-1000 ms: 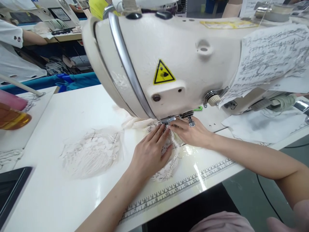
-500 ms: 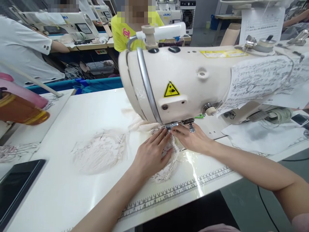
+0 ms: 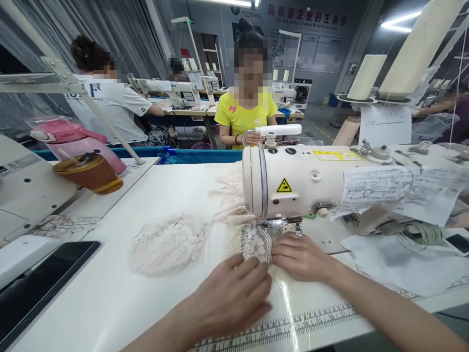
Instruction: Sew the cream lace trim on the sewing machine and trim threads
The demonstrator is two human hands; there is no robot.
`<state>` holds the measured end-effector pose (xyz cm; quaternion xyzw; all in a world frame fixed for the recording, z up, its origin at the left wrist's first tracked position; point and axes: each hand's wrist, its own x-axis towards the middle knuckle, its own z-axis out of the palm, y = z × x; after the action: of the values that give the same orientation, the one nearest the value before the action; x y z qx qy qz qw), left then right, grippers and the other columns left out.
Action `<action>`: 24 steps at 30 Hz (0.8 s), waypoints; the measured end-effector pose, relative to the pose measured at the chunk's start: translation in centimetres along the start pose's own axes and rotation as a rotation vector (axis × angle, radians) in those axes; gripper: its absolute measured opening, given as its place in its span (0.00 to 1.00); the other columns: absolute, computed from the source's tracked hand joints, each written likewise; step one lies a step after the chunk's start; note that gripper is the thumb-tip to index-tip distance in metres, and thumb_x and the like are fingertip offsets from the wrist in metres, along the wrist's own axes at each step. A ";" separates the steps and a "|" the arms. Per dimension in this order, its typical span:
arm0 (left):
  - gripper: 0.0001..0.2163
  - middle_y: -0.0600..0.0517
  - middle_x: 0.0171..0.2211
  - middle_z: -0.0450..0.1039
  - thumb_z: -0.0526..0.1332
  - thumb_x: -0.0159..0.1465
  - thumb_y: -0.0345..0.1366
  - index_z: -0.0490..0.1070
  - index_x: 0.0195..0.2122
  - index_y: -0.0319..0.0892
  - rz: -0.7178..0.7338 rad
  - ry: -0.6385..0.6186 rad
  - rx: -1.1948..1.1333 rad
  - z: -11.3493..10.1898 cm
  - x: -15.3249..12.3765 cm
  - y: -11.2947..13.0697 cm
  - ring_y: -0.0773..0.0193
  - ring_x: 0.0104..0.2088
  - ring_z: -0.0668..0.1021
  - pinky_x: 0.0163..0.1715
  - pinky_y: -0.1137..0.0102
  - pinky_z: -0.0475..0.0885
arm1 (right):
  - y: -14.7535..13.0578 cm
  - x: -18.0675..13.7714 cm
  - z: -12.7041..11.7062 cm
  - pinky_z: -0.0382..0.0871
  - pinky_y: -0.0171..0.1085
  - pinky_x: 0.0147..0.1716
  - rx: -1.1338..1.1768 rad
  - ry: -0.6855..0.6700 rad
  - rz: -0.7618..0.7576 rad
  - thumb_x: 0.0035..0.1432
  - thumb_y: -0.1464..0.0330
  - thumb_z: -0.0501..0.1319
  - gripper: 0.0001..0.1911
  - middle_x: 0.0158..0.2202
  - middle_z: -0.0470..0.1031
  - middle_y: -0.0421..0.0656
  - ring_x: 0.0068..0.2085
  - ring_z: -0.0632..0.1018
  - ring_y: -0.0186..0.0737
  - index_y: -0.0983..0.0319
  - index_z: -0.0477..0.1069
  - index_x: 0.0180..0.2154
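White worktable [image 3: 110, 303], centre frame: your lace strip [image 3: 256, 242] lies flat just below the sewing machine [image 3: 304, 183] foot. Your left hand [image 3: 230, 293] presses its near end, fingers flat and together. Your right hand [image 3: 298, 256] rests palm-down beside it, clamping nothing. Lace piece [image 3: 166, 244] lies apart at left.

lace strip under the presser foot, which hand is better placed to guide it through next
Probably the right hand: it lies flat just in front of the presser foot, at the lace strip. The left hand sits farther back, near the table edge.
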<state>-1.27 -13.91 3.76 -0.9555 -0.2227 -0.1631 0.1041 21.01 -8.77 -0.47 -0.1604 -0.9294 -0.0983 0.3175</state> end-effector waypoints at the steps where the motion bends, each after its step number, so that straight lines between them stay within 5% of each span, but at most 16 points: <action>1: 0.11 0.49 0.41 0.78 0.58 0.65 0.42 0.72 0.37 0.40 0.064 0.000 0.030 -0.3 -0.6 0.5 0.58 0.37 0.78 0.30 0.65 0.72 | -0.1 0.0 0.0 0.72 0.36 0.35 0.027 -0.008 -0.017 0.58 0.81 0.54 0.11 0.33 0.78 0.39 0.37 0.76 0.35 0.63 0.70 0.31; 6: 0.06 0.48 0.45 0.76 0.56 0.64 0.29 0.73 0.37 0.39 0.113 -0.016 0.205 0.4 -3.1 2.7 0.58 0.42 0.76 0.30 0.67 0.71 | -0.2 -0.2 0.2 0.73 0.36 0.32 0.136 -0.043 -0.021 0.55 0.81 0.52 0.12 0.31 0.77 0.40 0.35 0.75 0.35 0.64 0.71 0.31; 11: 0.16 0.45 0.42 0.76 0.45 0.61 0.19 0.68 0.39 0.38 -0.279 0.039 0.027 0.7 -2.7 2.7 0.64 0.33 0.78 0.21 0.73 0.69 | 0.0 -0.3 0.2 0.73 0.39 0.31 0.288 -0.033 0.004 0.54 0.74 0.52 0.12 0.32 0.76 0.43 0.34 0.75 0.38 0.66 0.72 0.38; 14: 0.13 0.49 0.36 0.76 0.43 0.66 0.24 0.65 0.41 0.40 -0.519 -0.022 -0.125 -0.6 -1.2 1.2 0.68 0.20 0.73 0.15 0.74 0.61 | 0.0 -0.2 0.0 0.72 0.40 0.30 0.287 -0.043 0.046 0.60 0.64 0.56 0.12 0.31 0.76 0.44 0.33 0.75 0.39 0.66 0.71 0.39; 16: 0.11 0.53 0.26 0.73 0.44 0.68 0.29 0.64 0.39 0.41 -0.587 -0.092 -0.188 -1.7 0.1 0.1 0.68 0.15 0.69 0.14 0.73 0.57 | 0.0 -0.1 0.0 0.72 0.38 0.30 0.224 -0.034 0.074 0.63 0.66 0.57 0.09 0.31 0.76 0.43 0.32 0.75 0.37 0.64 0.71 0.38; 20: 0.08 0.53 0.26 0.73 0.56 0.66 0.41 0.66 0.37 0.42 -0.529 -0.300 -0.382 -2.6 2.2 -1.8 0.62 0.22 0.75 0.19 0.72 0.59 | 0.0 -0.1 0.1 0.71 0.37 0.30 0.189 -0.007 0.064 0.64 0.71 0.56 0.06 0.29 0.76 0.41 0.32 0.75 0.36 0.63 0.70 0.35; 24: 0.04 0.53 0.29 0.74 0.63 0.58 0.33 0.67 0.30 0.42 -0.450 -0.342 -0.386 -0.8 2.5 -2.2 0.61 0.29 0.77 0.24 0.73 0.63 | 0.0 -0.2 0.1 0.72 0.37 0.31 0.185 0.000 0.038 0.64 0.72 0.56 0.06 0.29 0.76 0.41 0.33 0.76 0.36 0.64 0.71 0.35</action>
<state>-0.42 -11.19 5.71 -0.8979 -0.4073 -0.0585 -0.1562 21.09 -8.77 -0.65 -0.1479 -0.9312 -0.0058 0.3330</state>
